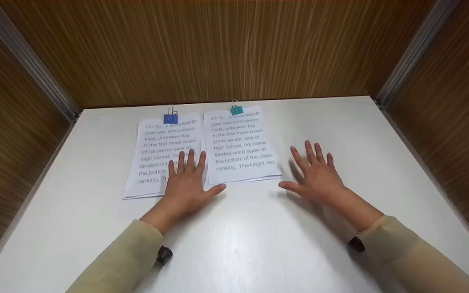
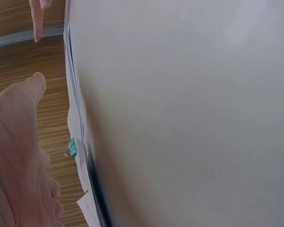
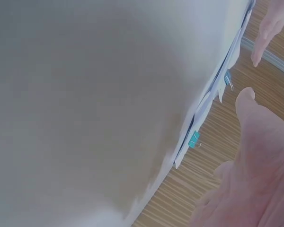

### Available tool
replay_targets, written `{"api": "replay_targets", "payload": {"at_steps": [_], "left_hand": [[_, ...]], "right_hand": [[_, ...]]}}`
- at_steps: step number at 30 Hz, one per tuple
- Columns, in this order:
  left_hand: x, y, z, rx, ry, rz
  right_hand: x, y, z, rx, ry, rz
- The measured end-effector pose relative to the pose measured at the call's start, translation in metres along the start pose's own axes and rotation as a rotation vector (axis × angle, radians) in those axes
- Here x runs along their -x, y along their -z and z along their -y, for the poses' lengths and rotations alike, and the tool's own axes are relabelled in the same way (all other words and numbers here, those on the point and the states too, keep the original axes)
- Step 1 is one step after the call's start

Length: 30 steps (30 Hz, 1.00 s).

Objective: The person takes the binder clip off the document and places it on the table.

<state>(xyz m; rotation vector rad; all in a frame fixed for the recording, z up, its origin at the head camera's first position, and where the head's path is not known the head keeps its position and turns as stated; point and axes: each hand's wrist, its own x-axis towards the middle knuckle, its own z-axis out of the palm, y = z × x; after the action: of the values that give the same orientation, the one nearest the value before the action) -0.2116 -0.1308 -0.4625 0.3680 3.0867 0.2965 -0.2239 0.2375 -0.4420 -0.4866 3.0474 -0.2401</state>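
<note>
Two stacks of printed paper lie side by side on the white table. A blue binder clip (image 1: 170, 119) grips the top edge of the left stack (image 1: 147, 152), and a teal binder clip (image 1: 237, 110) that of the right stack (image 1: 238, 142). My left hand (image 1: 187, 185), fingers spread and palm down, overlaps the left stack's lower right part and holds nothing. To the right of the other stack, my right hand (image 1: 320, 177) is spread over the table, casting a shadow. In the right wrist view, the teal clip (image 3: 194, 139) shows beyond the open palm (image 3: 265, 165).
Wood-grain panels (image 1: 218, 49) rise behind and on both sides of the white table (image 1: 234, 244), joined by metal corner strips (image 1: 415, 49). A small black object (image 1: 164, 255) sits at the left sleeve's cuff, another (image 1: 356, 244) at the right one.
</note>
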Motion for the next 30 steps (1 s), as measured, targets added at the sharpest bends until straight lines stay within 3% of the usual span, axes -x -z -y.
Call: {"api": "replay_targets", "payload": {"at_steps": [5, 18, 23, 30], "left_hand": [[-0.008, 0.005, -0.003, 0.005, -0.006, 0.003], [-0.051, 0.008, -0.002, -0.008, -0.038, 0.062], [-0.058, 0.005, 0.0, 0.009, -0.059, 0.094], [-0.063, 0.005, 0.001, 0.017, -0.083, 0.195]], "right_hand": [[-0.013, 0.003, 0.005, -0.015, 0.004, -0.005], [-0.075, 0.005, 0.025, -0.053, 0.08, 0.093], [-0.087, -0.002, 0.024, -0.051, 0.115, 0.13], [-0.094, -0.011, 0.018, -0.038, 0.153, 0.224]]}}
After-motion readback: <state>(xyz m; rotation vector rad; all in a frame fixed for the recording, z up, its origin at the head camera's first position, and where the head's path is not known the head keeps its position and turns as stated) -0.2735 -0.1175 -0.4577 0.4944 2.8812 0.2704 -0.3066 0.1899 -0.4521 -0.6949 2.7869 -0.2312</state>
